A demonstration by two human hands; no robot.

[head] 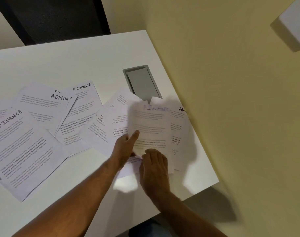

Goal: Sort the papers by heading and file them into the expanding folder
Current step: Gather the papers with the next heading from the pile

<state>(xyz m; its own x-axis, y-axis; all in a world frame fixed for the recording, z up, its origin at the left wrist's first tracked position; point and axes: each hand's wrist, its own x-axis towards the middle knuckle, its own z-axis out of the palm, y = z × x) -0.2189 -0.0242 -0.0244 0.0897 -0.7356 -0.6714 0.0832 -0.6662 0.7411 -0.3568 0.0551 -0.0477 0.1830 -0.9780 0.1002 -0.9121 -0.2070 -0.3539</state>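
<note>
White surface (98,62) strewn with headed papers, head view.
Left hand (127,146) pinches the lifted, motion-blurred sheet (149,124) at its 7 o'clock edge; right hand (154,166) lies flat at 6 o'clock, its grip unclear. FINANCE sheet (17,142) and ADMIN sheet (43,103) lie toward 9 o'clock.

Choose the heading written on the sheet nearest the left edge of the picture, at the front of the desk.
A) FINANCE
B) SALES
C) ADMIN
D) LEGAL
A: the front-left sheet carries FINANCE in handwritten capitals at its top, while the ADMIN sheet lies behind it on the desk.
</note>
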